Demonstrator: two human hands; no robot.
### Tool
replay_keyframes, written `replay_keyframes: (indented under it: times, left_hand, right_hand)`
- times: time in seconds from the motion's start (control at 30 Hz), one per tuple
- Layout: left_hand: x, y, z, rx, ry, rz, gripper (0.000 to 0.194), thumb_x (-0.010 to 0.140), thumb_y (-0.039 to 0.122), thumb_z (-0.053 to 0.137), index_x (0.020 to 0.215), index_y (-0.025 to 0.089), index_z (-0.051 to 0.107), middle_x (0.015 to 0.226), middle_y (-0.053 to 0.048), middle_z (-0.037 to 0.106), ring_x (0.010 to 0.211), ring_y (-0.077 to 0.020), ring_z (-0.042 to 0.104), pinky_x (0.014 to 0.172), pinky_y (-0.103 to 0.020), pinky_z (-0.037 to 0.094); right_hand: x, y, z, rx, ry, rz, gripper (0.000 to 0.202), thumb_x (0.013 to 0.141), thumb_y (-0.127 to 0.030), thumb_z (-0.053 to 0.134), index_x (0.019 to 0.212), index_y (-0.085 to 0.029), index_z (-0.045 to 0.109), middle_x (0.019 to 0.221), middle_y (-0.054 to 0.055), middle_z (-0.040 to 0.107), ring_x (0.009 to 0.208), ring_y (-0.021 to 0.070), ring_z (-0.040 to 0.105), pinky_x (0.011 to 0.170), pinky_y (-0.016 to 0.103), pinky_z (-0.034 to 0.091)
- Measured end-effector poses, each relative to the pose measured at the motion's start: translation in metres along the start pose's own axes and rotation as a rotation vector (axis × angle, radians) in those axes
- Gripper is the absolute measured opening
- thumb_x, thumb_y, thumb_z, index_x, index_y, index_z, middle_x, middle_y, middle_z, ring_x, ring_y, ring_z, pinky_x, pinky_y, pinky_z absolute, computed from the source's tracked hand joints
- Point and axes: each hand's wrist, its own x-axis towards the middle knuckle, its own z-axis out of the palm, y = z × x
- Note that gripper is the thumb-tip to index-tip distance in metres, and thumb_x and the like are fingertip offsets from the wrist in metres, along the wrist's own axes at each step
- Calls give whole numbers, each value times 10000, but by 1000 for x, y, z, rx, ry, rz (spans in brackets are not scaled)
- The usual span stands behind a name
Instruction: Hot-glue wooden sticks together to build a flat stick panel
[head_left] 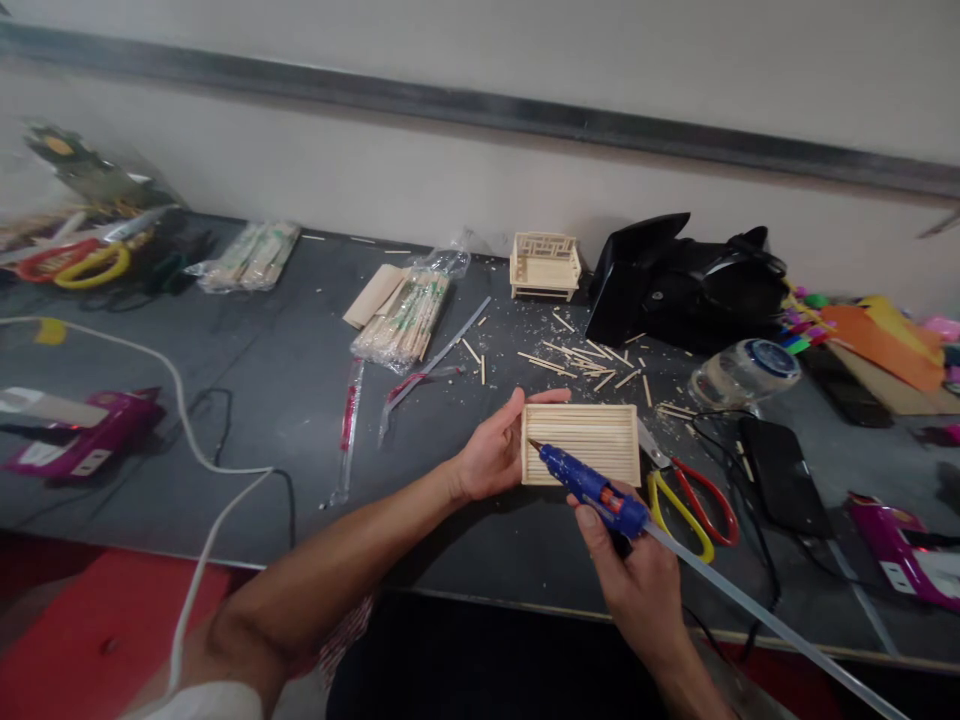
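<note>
My left hand [491, 450] grips the left end of a small rectangular panel [592, 430] built of thin wooden sticks with a raised rim. In my right hand [637, 580] is a blue glue gun [592, 485], its nozzle over the panel's left part; whether the tip touches cannot be made out. A long clear glue stick [765, 610] runs out of the gun's back end. Scissors [690, 505] with red and yellow handles lie just right of the panel. Beyond it, short cut sticks [585, 360] are scattered on the dark table [315, 420].
A miniature stick bench [545, 265] stands near the wall, beside a black bag [682, 290]. Bagged sticks [409, 315] lie left of it. At right are a clear jar [746, 372] and a phone [784, 475]. A white cable [180, 400] crosses the left side.
</note>
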Motion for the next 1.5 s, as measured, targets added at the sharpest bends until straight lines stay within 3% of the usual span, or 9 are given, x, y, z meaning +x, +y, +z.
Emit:
replay_keyframes:
  times: [0.47, 0.87, 1.03, 1.23, 1.5]
  left_hand:
    - [2, 0, -1, -28, -18, 23, 532, 1041, 475, 283, 1224, 140, 654, 1077, -131, 728, 988, -240, 681, 964, -395, 446]
    - [1, -2, -2, -6, -40, -46, 526, 1009, 519, 385, 1294, 147, 623, 1121, -136, 723, 1044, -267, 672, 986, -405, 443]
    - [0, -3, -3, 5, -25, -51, 536, 1022, 510, 340, 1329, 155, 599, 1135, -137, 721, 1047, -279, 672, 990, -432, 438]
    - [0, -4, -7, 33, -31, -41, 474, 982, 504, 472, 1263, 165, 649, 1104, -121, 730, 979, -258, 685, 924, -385, 468]
    - [-2, -7, -3, 107, -87, 1, 457, 941, 490, 563, 1262, 180, 658, 1162, -118, 718, 1080, -281, 654, 976, -400, 443]
  right_hand:
    - [-15, 2, -11, -8, -63, 38, 287, 945, -457, 518, 915, -216, 671, 799, 29, 752, 730, 198, 728, 611, 264, 568]
    - [12, -2, 0, -98, 122, -7, 344, 967, -466, 487, 958, -194, 698, 904, 77, 750, 842, 239, 706, 719, 342, 554]
    - [15, -5, 3, -80, 105, -15, 310, 971, -431, 499, 981, -186, 689, 923, 76, 740, 849, 228, 700, 717, 318, 538]
    - [14, -6, 4, -82, 100, -27, 317, 966, -453, 504, 995, -187, 674, 923, 78, 729, 856, 229, 691, 724, 328, 538]
    - [19, -16, -17, -107, 9, -16, 298, 952, -464, 516, 1006, -208, 656, 917, 64, 748, 838, 229, 712, 708, 325, 562]
